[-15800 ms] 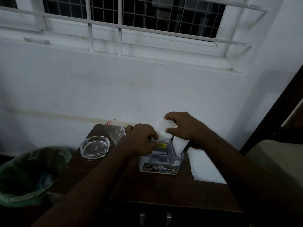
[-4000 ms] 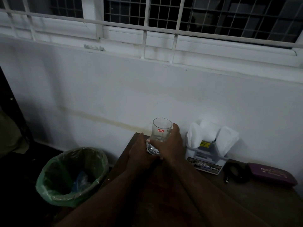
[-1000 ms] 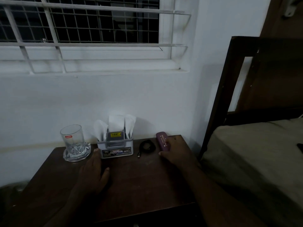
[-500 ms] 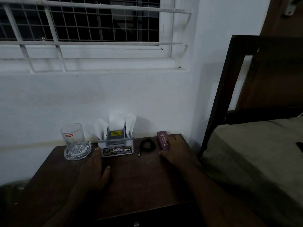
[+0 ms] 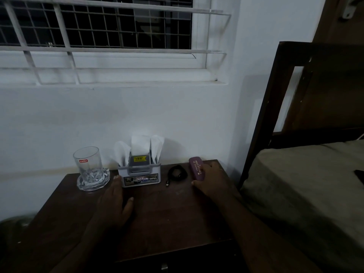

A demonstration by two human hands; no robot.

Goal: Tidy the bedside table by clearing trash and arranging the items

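On the dark wooden bedside table [image 5: 167, 217], along the wall, a clear glass tumbler [image 5: 88, 164] stands in a glass ashtray [image 5: 92, 183] at the back left. A white holder [image 5: 140, 177] with white tissues [image 5: 140, 143] is in the middle. To its right lie a coiled black cable [image 5: 176, 173] and a purple spectacle case [image 5: 196, 168]. My left hand [image 5: 116, 203] lies flat on the table, one fingertip at the holder's left front corner. My right hand [image 5: 213, 181] cups the case, thumb at its near end and fingers along its right side.
A white wall and barred window rise behind the table. A bed [image 5: 307, 194] with a dark headboard [image 5: 275, 107] stands close on the right, with a dark object [image 5: 359, 174] on it. A green-lined bin [image 5: 13, 223] is dimly visible at lower left.
My left hand has slid a little forward to the holder's corner. My right hand has stayed on the purple case. The items have not moved.
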